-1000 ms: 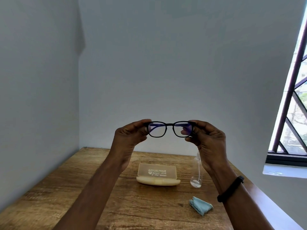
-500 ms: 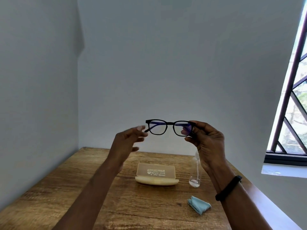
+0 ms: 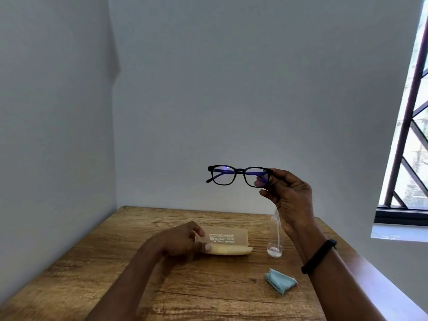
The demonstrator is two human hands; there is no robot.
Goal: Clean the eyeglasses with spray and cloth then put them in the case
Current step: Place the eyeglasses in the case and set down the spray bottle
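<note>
Head view: a person's right hand [image 3: 290, 200] holds a pair of black-framed eyeglasses [image 3: 239, 175] up at chest height against a pale wall, fingers pinched on the frame's right end so the lenses hang clear in the air. The temples look folded behind the front, which suggests the glasses are ready for stowing; whether the lenses have been cleaned cannot be told.

Below, the left hand [image 3: 183, 242] reaches down to the cream eyeglass case [image 3: 228, 242], which lies open on the wooden table [image 3: 92, 262], lid tipped back with printed lettering showing. The left fingers are curled loosely at the case's left end, thumb at the front rim; they appear to touch it, likely to steady it, though a firm grasp cannot be confirmed.

Just right of the case stands a small clear spray bottle [image 3: 275, 239], its top partly hidden behind the right wrist, which wears a black wristband [image 3: 318, 256]. Nearer the camera lies a crumpled light-blue cloth [image 3: 280, 283], apart from both hands.

Nothing lies between the glasses and the open case. The bottle, standing beneath the right forearm, is the one item a lowering hand could knock over. A barred window [image 3: 410, 126] lights the scene from the right.
</note>
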